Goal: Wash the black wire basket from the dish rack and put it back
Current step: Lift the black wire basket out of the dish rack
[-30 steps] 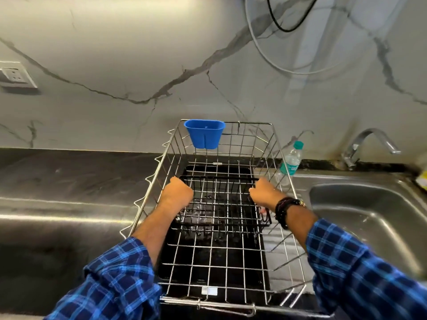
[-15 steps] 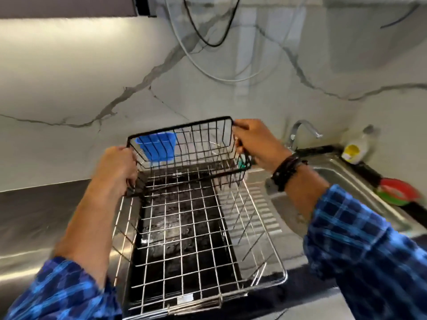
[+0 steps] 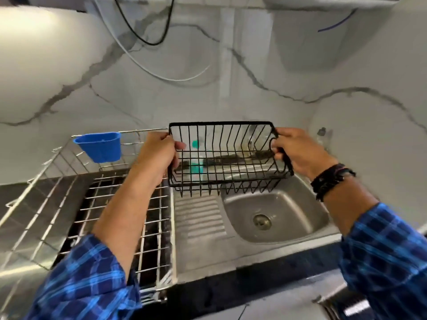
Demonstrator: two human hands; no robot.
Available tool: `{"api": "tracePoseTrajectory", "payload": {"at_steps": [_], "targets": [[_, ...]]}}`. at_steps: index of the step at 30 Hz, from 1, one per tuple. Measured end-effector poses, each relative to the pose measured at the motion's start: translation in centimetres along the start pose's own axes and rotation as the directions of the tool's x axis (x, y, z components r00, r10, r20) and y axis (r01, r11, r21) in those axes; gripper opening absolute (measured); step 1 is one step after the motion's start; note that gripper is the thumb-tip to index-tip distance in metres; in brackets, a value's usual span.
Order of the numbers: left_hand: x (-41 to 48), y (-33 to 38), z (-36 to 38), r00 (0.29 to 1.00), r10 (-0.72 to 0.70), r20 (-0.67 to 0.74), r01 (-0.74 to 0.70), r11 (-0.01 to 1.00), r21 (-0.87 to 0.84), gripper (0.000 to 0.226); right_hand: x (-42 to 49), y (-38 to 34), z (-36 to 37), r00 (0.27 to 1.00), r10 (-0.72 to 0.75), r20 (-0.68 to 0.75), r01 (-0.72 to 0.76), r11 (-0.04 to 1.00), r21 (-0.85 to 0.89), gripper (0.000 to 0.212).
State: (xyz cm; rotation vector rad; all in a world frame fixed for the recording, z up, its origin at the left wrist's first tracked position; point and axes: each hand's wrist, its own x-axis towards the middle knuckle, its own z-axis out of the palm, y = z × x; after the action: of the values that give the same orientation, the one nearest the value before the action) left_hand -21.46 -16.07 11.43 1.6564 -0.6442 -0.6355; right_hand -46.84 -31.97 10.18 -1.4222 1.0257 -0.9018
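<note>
The black wire basket (image 3: 227, 176) hangs in the air above the back of the steel sink (image 3: 298, 225), tilted so its open side faces me. My left hand (image 3: 157, 158) grips its left end and my right hand (image 3: 298, 151) grips its right end. The silver wire dish rack (image 3: 76, 204) sits on the counter to the left, under my left forearm. A tap and a bottle with a teal cap show only partly through the basket's wires.
A blue plastic cup (image 3: 99, 146) hangs on the rack's back rim. The sink's ribbed drainboard (image 3: 198, 218) lies between rack and bowl. The marble wall stands close behind, with cables (image 3: 143, 40) hanging from above. The dark counter edge runs along the front.
Both hands have lifted the black basket out of the dish rack and carried it to the right, over the sink. My view has swung right as well.
</note>
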Motion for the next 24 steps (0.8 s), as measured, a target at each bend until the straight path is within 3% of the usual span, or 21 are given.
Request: {"api": "tracePoseTrajectory", "payload": {"at_steps": [3,6,10,17,24], "targets": [[-0.7,-0.7,5.1,0.998,0.063,0.009,-0.063,0.979,0.195,0.026,1.7,3.1,-5.4,1.0,0.006,-0.007,-0.007,0.986,-0.164,0.039],[-0.8,-2.5,10.6,0.998,0.047,0.04,-0.058,0.928,0.369,0.015,2.8,5.3,-9.7,0.999,0.002,-0.032,-0.012,0.945,-0.327,0.013],[-0.2,-6.2,16.7,0.995,-0.063,0.078,0.015,0.865,0.502,0.006,5.2,8.7,-13.1,0.99,0.109,-0.084,-0.128,0.955,-0.268,0.012],[4.5,-14.9,23.8,0.96,-0.258,0.11,0.167,0.84,0.516,0.012,9.8,19.5,-16.2,0.943,0.321,-0.087,-0.33,0.872,-0.361,0.012],[9.7,-22.5,28.3,0.961,-0.271,0.052,0.181,0.76,0.624,0.025,12.9,23.9,-16.5,0.888,0.452,-0.086,-0.45,0.814,-0.366,0.031]]}}
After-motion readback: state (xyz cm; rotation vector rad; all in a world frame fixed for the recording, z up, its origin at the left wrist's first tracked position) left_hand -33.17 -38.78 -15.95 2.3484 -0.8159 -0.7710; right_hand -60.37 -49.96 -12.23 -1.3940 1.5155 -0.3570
